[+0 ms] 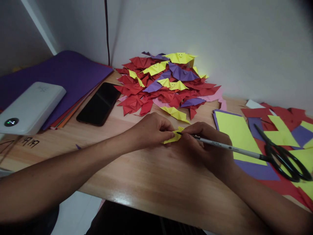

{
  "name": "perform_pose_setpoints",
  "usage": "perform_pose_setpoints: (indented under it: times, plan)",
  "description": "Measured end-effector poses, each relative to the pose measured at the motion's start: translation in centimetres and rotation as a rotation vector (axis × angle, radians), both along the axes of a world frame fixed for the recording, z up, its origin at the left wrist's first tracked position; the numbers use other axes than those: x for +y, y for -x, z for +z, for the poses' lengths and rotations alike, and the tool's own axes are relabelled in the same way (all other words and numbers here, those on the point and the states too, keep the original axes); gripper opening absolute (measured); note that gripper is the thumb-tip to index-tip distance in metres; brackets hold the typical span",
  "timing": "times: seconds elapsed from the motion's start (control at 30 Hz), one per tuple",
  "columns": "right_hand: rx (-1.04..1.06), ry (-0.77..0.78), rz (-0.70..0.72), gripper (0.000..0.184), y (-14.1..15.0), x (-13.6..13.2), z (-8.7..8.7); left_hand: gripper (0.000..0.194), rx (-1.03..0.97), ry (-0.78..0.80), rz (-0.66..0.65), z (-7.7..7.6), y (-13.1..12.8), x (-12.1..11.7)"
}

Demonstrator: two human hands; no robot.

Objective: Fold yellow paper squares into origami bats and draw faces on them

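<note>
My left hand [154,130] pinches a small folded yellow paper bat [173,139] near the middle of the table. In my right hand [210,143] is a pen [226,147] with a pale barrel, its dark tip touching or just over the yellow paper. The fingers partly cover the folded piece. Just beyond my hands, a heap of folded paper bats [171,94] in red, purple, yellow and pink leans toward the wall. Small drawn faces show on several yellow ones. One yellow bat [175,113] lies at the heap's near edge.
Scissors with black handles [281,156] lie at right on paper scraps [281,127], beside stacked yellow sheets [237,133]. On the left are a black phone [99,104], a white power bank [34,106] and large purple sheets [73,73]. A dark cable [107,32] hangs along the wall.
</note>
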State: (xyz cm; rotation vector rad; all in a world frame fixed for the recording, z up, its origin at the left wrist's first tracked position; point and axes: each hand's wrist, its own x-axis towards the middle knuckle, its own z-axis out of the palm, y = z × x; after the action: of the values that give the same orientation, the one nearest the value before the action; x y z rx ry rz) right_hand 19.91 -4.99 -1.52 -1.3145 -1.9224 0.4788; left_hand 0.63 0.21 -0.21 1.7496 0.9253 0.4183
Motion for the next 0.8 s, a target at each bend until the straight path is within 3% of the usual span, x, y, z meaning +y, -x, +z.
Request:
perform_pose_setpoints:
  times: [0.8]
  plan:
    - [-0.05, -0.062, 0.004, 0.005, 0.06, 0.1, 0.11, 0.022, 0.02, -0.051, -0.006, -0.04, -0.03, 0.06]
